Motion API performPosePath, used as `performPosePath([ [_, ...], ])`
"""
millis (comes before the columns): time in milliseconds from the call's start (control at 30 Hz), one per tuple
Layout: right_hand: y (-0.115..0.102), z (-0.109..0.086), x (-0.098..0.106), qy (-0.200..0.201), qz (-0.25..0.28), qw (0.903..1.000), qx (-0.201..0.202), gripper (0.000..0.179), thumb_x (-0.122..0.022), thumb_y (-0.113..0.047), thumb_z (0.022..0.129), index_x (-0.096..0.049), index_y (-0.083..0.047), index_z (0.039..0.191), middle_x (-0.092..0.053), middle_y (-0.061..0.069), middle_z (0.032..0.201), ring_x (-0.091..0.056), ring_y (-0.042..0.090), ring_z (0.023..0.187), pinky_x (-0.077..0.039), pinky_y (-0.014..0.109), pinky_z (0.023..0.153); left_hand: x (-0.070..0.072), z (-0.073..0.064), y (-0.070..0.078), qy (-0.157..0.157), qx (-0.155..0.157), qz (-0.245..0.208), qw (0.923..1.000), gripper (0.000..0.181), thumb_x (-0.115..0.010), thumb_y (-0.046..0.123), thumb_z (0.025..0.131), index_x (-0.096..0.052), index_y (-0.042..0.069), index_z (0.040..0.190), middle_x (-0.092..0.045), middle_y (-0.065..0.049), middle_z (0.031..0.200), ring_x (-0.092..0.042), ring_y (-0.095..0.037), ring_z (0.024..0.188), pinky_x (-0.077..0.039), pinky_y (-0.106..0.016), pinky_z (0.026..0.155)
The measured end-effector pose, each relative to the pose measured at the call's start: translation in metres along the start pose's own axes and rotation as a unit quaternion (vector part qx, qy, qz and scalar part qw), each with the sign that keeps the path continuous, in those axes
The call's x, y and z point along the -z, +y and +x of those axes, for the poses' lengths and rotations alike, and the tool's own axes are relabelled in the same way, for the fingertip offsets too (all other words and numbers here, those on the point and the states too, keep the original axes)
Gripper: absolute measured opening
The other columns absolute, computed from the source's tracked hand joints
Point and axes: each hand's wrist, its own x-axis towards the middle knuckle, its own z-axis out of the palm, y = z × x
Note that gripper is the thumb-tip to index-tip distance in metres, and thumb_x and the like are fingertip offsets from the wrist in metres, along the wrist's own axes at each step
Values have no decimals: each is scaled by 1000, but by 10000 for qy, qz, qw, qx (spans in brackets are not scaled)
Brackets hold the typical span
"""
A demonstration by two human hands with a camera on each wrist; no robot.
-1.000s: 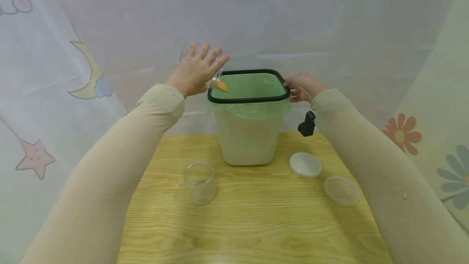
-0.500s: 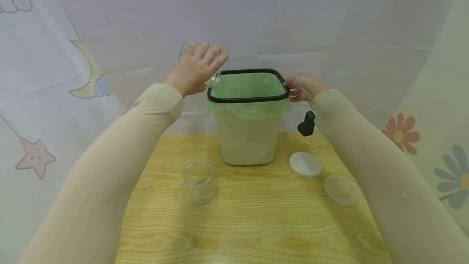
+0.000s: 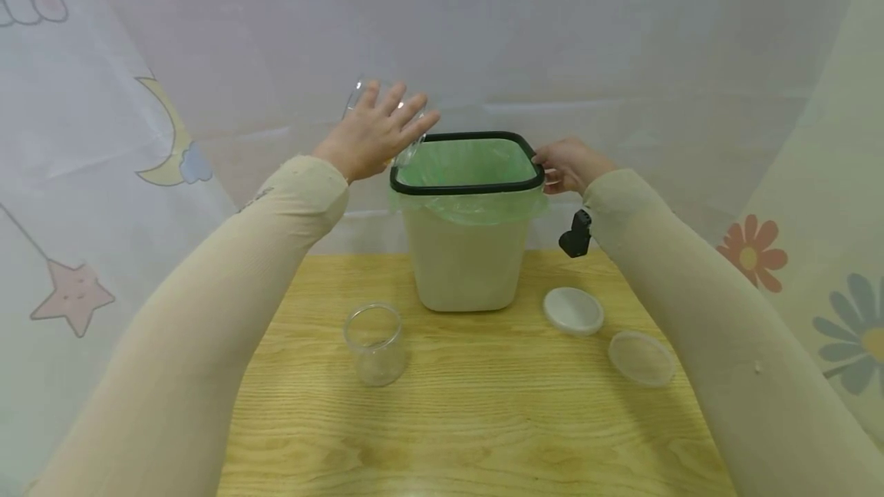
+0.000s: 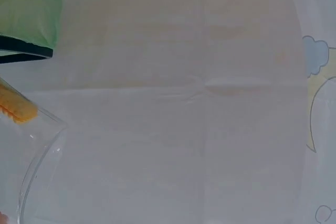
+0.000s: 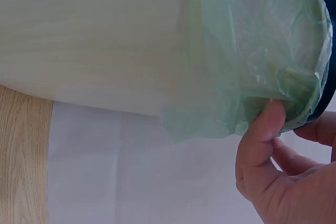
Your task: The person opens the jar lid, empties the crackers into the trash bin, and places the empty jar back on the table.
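Note:
In the head view, my left hand grips a clear plastic jar, fingers spread over it, tilted with its mouth at the left side of a bin. An orange, ridged piece lies inside the jar in the left wrist view. The bin is pale, with a black rim and a green bag lining it and folded over outside. My right hand pinches the bin's right rim between thumb and fingers; in the right wrist view its fingers press against the bag just under the rim.
On the wooden table, another clear jar stands upright at front left of the bin. Two round lids, a white one and a translucent one, lie at the right. A printed cloth hangs behind.
An orange piece at the jar's mouth a second ago has gone from there. My left hand and the jar have shifted slightly right. The right hand keeps its hold on the rim.

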Motion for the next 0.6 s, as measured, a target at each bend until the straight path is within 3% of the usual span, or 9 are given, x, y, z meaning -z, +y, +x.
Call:
performPosePath([
  [167,0,0,-1,64,-50,10000,24,53,-41,-12,103,-26,-6,153,-37,6,106,-45,12,67,-48,25,56,2,3,0,53,-232,163,9996,77,-69,12,88,-26,8,152,-32,-21,151,-34,-46,132,-33,-60,99],
  [400,-1,1,-3,73,-49,10000,47,49,-40,-12,103,-31,-3,150,-39,5,105,-46,13,70,-48,25,57,6,7,1,-344,-476,753,9954,82,-66,7,89,-18,9,155,-26,-20,156,-30,-45,137,-31,-61,103],
  [600,1,3,-3,52,-38,10000,60,43,-41,-12,102,-37,-2,144,-41,5,106,-47,13,70,-49,26,59,6,10,2,-422,-851,1562,9832,95,-76,19,85,-13,12,156,-23,-19,156,-31,-43,136,-33,-59,102],
])
